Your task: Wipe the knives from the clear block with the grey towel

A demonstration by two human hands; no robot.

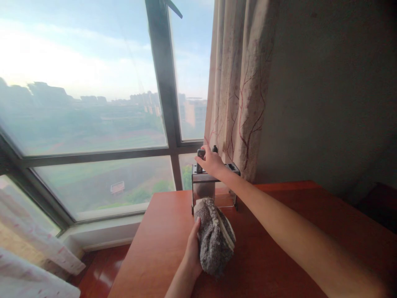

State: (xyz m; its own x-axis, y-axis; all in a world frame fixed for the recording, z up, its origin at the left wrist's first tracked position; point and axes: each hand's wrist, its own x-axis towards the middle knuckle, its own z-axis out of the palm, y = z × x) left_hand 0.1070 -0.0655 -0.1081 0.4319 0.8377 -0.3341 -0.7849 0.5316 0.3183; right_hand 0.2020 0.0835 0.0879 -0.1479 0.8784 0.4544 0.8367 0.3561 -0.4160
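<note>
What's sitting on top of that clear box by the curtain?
The right hand rests on the clear box, fingers around a small dark object; another dark knob shows behind. The hand hides the rest.

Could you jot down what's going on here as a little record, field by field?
Setting: reddish wooden table by a large window, patterned curtain at its right.
Left hand: grips a fuzzy grey cloth resting on the table.
Right hand: reaches over the top of a clear box with a metal frame, fingers on a small dark item there.
</note>
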